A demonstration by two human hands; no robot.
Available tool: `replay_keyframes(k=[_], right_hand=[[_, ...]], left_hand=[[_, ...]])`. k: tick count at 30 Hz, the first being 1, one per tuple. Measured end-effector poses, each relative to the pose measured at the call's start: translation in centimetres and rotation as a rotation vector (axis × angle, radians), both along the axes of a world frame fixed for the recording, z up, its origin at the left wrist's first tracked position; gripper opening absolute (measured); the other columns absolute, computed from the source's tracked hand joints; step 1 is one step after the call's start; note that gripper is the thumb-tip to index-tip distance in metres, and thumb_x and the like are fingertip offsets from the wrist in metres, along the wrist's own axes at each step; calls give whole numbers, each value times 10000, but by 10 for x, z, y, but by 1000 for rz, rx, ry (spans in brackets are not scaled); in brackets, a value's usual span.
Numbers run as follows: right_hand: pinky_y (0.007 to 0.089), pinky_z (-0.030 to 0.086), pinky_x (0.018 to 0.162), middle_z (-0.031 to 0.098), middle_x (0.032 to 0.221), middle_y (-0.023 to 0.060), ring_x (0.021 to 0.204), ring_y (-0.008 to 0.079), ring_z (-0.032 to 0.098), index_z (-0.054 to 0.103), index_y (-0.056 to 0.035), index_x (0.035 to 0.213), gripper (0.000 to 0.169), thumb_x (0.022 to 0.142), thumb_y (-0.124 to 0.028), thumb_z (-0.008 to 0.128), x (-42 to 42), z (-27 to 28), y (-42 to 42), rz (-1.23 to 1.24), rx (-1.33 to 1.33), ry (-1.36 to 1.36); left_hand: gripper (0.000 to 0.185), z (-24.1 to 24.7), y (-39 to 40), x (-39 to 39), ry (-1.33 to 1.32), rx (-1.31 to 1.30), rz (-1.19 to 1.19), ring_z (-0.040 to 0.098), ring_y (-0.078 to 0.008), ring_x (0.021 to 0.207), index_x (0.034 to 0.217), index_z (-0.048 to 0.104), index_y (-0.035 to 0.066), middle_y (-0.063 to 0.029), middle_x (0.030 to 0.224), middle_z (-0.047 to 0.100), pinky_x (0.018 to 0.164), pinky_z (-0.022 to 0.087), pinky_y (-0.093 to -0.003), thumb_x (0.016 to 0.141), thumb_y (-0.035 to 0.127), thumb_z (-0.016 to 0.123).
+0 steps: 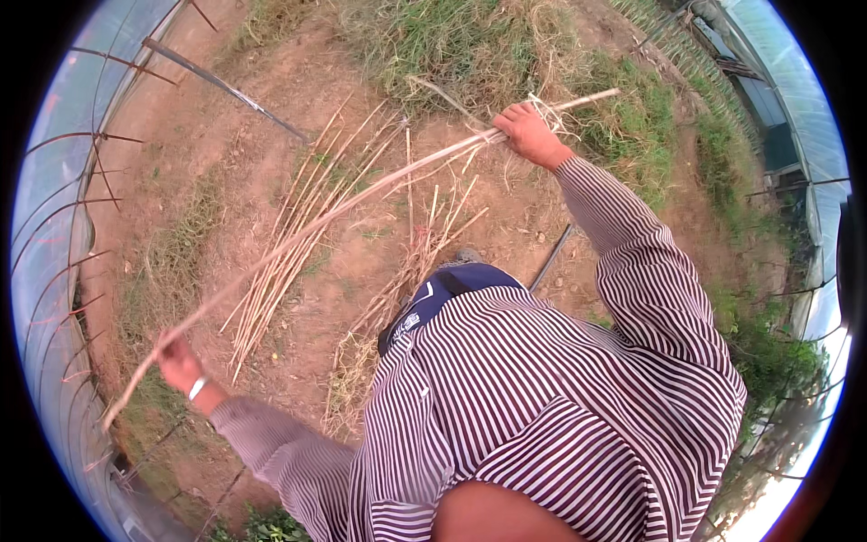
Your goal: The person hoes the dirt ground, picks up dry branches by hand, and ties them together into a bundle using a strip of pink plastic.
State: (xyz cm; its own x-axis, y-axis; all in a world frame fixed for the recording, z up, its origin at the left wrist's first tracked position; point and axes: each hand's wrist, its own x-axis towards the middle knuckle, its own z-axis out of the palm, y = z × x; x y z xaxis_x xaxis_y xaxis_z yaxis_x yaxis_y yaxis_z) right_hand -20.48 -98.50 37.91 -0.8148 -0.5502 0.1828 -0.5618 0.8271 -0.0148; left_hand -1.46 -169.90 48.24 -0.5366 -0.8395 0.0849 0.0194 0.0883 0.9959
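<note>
A long, thin wooden pole [325,218] runs slantwise across the view between my hands. My left hand [179,366], with a light band at the wrist, grips it near its lower left end. Near the other end my right hand [530,133] is closed around the pole, with pale dry stems or strands [557,116] tangled at the fingers. Below the pole, a loose row of thin sticks [271,305] lies on the soil. A second pile of sticks and dry vines [413,267] lies close to my legs.
A heap of green and dry grass [460,47] lies ahead. A metal bar [230,88] slants in at upper left, and a dark rod [552,256] is near my right leg. Plastic sheeting on curved ribs [47,237] stands at the left, with more sheeting at the right.
</note>
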Motion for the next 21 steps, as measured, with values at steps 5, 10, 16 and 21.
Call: replay_keyframes(k=[5,10,16,21], right_hand=[[371,347,823,529,852,59,903,231,508,498,-85,936,203,749,-103,575,-26,-9,-3,87,-1,28],[370,351,819,543,836,72,892,239,516,476,-78,884,157,763,-109,570,-32,1,-62,202,-41,-2],[379,350,853,552,870,70,931,207,516,497,-93,910,125,801,-119,551,-43,-4,-31,88,129,-146],[410,378,865,553,886,106,952,279,520,495,-72,885,94,793,-57,506,-41,-11,35,-27,62,-185]], left_hand=[[335,25,-174,107,390,330,200,591,-310,953,1107,509,-144,-214,1007,603,920,508,-385,946,143,450],[303,-8,-46,64,198,288,-149,567,-280,1006,1008,549,-96,-192,975,607,963,446,-375,955,180,438],[243,-11,-137,152,202,177,-15,566,-293,1022,996,553,-91,-187,1004,599,961,452,-402,932,127,468],[172,51,-221,252,163,333,207,589,-285,920,955,533,-110,-185,927,599,900,492,-386,888,46,509]])
